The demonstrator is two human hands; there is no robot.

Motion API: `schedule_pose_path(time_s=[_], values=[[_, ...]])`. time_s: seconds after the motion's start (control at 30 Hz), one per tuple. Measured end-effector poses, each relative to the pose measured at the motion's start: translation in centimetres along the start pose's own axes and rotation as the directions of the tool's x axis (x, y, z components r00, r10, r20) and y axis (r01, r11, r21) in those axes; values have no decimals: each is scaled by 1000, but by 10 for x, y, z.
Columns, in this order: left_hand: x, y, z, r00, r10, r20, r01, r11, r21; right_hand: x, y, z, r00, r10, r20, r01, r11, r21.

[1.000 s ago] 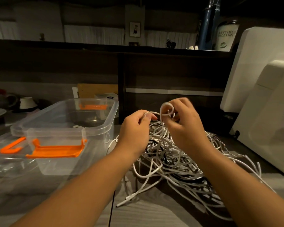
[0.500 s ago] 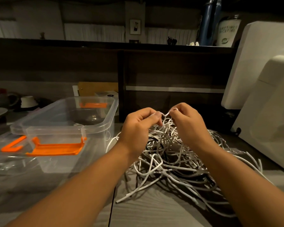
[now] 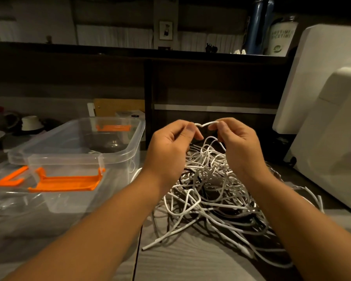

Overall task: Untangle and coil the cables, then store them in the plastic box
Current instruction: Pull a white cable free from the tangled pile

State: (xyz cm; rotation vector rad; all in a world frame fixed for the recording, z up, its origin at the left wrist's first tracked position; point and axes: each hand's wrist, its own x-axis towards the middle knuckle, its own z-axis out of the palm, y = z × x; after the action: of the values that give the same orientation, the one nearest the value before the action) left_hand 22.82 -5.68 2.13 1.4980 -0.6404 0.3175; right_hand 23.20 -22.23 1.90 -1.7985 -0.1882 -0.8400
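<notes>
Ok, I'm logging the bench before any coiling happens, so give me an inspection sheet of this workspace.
Surface: grey wood-grain table, dimly lit.
Job's things: clear plastic box, open, orange latches; contents unclear.
Clutter: white cup far left.
Hands: left hand and right hand pinch one raised white cable between them.
Cables: cable pile tangled, mostly white, some dark, uncoiled.
Surroundings: dark shelf unit behind; white appliance at right.
</notes>
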Motion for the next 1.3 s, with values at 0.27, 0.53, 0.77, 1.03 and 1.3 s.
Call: schedule_pose_path(time_s=[0.27, 0.53, 0.77, 1.03, 1.3], values=[[0, 12, -1, 907, -324, 268, 420, 737, -530, -10, 5, 10, 965, 28, 260, 84, 907, -412], [8, -5, -3, 958, -288, -10, 257, 869, -422, -24, -10, 26, 754, -20, 656, 444, 751, -488], [13, -23, -6, 988, -69, -141, 82, 992, 93, -21, -23, 12, 782, -117, 612, 457, 775, -437], [7, -30, -5, 991, -101, 84, 86, 983, 164, -9, -25, -5, 807, -449, 383, 589, 661, -465], [1, -8, -1, 905, -241, 350, 297, 948, -115, 1, -10, -12, 853, -516, 83, 489, 734, -471]])
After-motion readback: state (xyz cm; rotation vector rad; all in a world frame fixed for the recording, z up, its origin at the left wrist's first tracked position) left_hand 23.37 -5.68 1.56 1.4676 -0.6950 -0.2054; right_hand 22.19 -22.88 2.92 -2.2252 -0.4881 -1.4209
